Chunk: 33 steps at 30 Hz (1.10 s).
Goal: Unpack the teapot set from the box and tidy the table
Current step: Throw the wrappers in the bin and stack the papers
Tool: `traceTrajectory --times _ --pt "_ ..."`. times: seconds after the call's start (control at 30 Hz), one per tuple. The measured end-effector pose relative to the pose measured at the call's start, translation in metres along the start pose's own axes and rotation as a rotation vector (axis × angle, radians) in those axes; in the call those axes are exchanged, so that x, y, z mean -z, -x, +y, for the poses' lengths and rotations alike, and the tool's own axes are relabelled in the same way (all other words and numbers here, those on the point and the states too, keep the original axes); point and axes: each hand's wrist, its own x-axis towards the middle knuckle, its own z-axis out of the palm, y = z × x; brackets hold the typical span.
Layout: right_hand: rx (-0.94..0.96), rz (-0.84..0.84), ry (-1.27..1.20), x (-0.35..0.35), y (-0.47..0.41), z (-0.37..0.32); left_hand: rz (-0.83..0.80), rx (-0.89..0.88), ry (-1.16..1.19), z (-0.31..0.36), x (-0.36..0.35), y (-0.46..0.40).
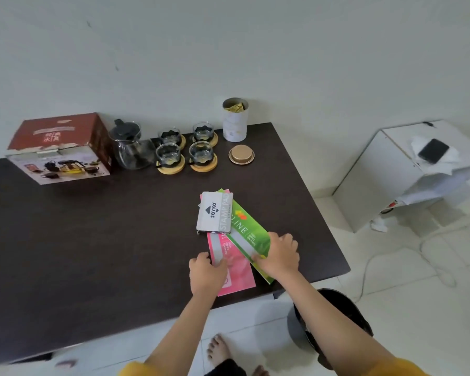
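On the dark table (92, 240) the red teapot-set box (60, 147) stands at the back left. Beside it sit a glass teapot (130, 147) with a black lid and several glass cups (168, 154) on round wooden coasters. Near the front right lie a pink packet (235, 270), a green packet (251, 234) and a white stamp-pad box (214, 213) resting across their far ends. My left hand (205, 272) grips the pink packet's left edge. My right hand (278, 253) holds the green packet's near end.
A white canister (235, 120) stands open at the back, its gold lid (241, 154) lying in front of it. A black bin (334, 324) stands on the floor below the table's right corner. A white cabinet (391, 169) at right carries a phone (433, 150). Cables trail on the tiles.
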Motion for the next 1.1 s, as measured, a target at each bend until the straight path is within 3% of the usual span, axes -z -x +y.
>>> traceTrajectory --times 0.4,1.1 --pt "0.115 -0.154 -0.155 -0.014 0.008 -0.025 0.001 0.011 -0.034 0.001 -0.001 -0.002" --pt "0.129 -0.153 -0.346 -0.024 -0.002 -0.019 0.070 -0.043 -0.109 -0.003 -0.004 -0.009"
